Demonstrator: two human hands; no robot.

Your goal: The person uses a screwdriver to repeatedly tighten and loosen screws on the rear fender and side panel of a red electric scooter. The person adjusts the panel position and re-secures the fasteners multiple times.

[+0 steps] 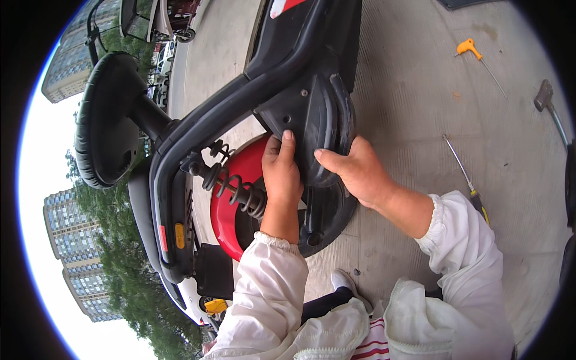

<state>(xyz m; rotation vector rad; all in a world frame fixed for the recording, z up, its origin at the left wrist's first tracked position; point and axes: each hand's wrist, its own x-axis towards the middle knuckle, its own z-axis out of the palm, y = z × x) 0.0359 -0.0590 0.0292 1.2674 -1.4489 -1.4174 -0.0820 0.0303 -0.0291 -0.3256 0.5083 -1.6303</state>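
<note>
A black plastic cover (pixel 312 129) with moulded ribs and small holes sits at the rear lower part of a black-framed scooter (pixel 210 111), which leans sideways in the view. My left hand (pixel 282 174) grips the cover's near edge, thumb on its face and fingers hidden behind. My right hand (pixel 363 174) clasps the opposite rounded edge, thumb on top. Close by my left hand are a coil-spring shock absorber (pixel 237 195) and a red fender (pixel 225 219). Part of the black wheel (pixel 342 219) shows below the cover.
On the paved ground (pixel 414 108) to the right lie an orange-handled hex driver (pixel 471 47), a hammer (pixel 544 96) and a yellow-and-black screwdriver (pixel 474 195). A round black padded backrest (pixel 108 120) juts out left. My shoe (pixel 348 283) is below; parked vehicles stand beyond.
</note>
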